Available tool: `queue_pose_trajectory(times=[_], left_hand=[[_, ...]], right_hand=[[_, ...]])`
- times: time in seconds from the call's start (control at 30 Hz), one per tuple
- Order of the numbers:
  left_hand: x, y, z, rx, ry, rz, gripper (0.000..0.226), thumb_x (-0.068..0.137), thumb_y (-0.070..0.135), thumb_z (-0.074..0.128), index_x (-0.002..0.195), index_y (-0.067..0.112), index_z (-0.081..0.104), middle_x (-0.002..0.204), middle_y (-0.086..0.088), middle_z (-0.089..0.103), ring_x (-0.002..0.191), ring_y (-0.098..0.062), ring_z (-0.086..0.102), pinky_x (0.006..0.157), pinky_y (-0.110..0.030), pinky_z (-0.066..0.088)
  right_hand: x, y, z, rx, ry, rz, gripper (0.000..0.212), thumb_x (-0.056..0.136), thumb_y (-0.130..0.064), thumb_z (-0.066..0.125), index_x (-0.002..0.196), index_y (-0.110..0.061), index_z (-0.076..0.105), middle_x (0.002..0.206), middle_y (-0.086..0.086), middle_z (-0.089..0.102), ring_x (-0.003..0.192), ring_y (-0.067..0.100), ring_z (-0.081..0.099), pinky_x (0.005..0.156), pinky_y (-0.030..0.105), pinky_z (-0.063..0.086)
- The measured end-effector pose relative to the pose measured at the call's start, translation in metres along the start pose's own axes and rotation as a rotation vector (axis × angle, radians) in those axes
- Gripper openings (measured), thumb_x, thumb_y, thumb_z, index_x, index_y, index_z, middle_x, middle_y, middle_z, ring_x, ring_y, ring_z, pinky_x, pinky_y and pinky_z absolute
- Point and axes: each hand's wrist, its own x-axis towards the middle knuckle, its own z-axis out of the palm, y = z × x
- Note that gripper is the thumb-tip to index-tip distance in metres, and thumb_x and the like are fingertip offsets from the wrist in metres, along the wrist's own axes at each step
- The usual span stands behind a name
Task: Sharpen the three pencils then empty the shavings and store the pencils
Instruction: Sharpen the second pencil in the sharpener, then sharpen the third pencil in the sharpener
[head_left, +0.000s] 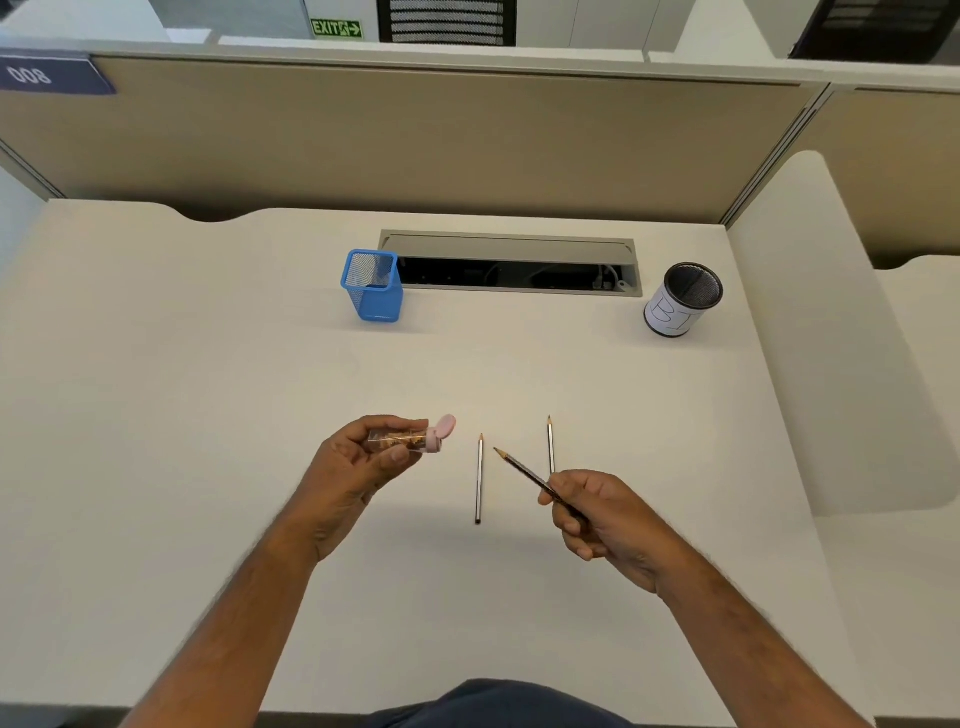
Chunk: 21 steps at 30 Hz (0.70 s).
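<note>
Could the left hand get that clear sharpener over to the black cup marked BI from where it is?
Probably yes, with a stretch. The left hand grips the sharpener, and bare desk lies between it and the black cup. It would cross above two lying pencils.

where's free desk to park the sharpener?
Bare desk lies left of the left hand, and between the blue mesh cup and the round cup. It is crowded between the hands: two pencils lie there, and the right hand holds a third.
</note>
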Motion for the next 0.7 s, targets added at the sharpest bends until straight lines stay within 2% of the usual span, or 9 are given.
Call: queue_pose_trajectory(times=[0.2, 0.3, 0.4, 0.53, 0.7], left_hand=[[-0.002, -0.01, -0.002, 0.0, 0.034, -0.014, 0.043, 0.089, 0.007, 0.075, 0.129, -0.006, 0.066, 0.131, -0.023, 0.075, 0.131, -0.039, 0.068, 0.113, -0.04, 0.055], [-0.004, -0.015, -0.002, 0.0, 0.034, -0.033, 0.04, 0.089, 0.007, 0.076, 0.127, -0.004, 0.068, 0.131, -0.023, 0.075, 0.131, -0.038, 0.069, 0.111, -0.037, 0.056], [-0.007, -0.019, -0.001, -0.005, 0.042, -0.05, 0.035, 0.089, 0.006, 0.076, 0.123, 0.0, 0.071, 0.13, -0.023, 0.076, 0.13, -0.037, 0.069, 0.106, -0.031, 0.059], [-0.008, -0.022, -0.002, -0.005, 0.053, -0.067, 0.033, 0.09, 0.006, 0.076, 0.123, 0.001, 0.071, 0.13, -0.021, 0.077, 0.129, -0.036, 0.07, 0.103, -0.029, 0.06], [-0.011, -0.023, -0.005, -0.006, 0.047, -0.073, 0.033, 0.089, 0.008, 0.076, 0.122, 0.002, 0.072, 0.128, -0.021, 0.077, 0.127, -0.034, 0.071, 0.104, -0.03, 0.06]], right_hand=[[0.014, 0.017, 0.004, -0.068, 0.071, -0.041, 0.027, 0.113, -0.029, 0.046, 0.109, -0.006, 0.06, 0.076, 0.009, 0.064, 0.064, 0.025, 0.066, 0.051, 0.028, 0.041], [0.026, 0.029, 0.011, -0.161, 0.141, -0.045, 0.029, 0.114, -0.026, 0.04, 0.112, -0.002, 0.056, 0.077, 0.01, 0.069, 0.067, 0.027, 0.069, 0.05, 0.028, 0.045], [0.042, 0.045, 0.018, -0.23, 0.196, -0.039, 0.026, 0.114, -0.021, 0.035, 0.11, -0.005, 0.056, 0.073, 0.006, 0.064, 0.057, 0.021, 0.06, 0.048, 0.029, 0.043], [0.062, 0.058, 0.03, -0.103, 0.314, 0.013, 0.026, 0.111, -0.013, 0.034, 0.097, -0.01, 0.056, 0.068, 0.0, 0.04, 0.047, 0.011, 0.028, 0.048, 0.025, 0.021], [0.074, 0.058, 0.044, -0.096, 0.359, -0.027, 0.015, 0.112, -0.025, 0.042, 0.105, -0.014, 0.05, 0.071, 0.001, 0.039, 0.05, 0.01, 0.027, 0.047, 0.025, 0.022]])
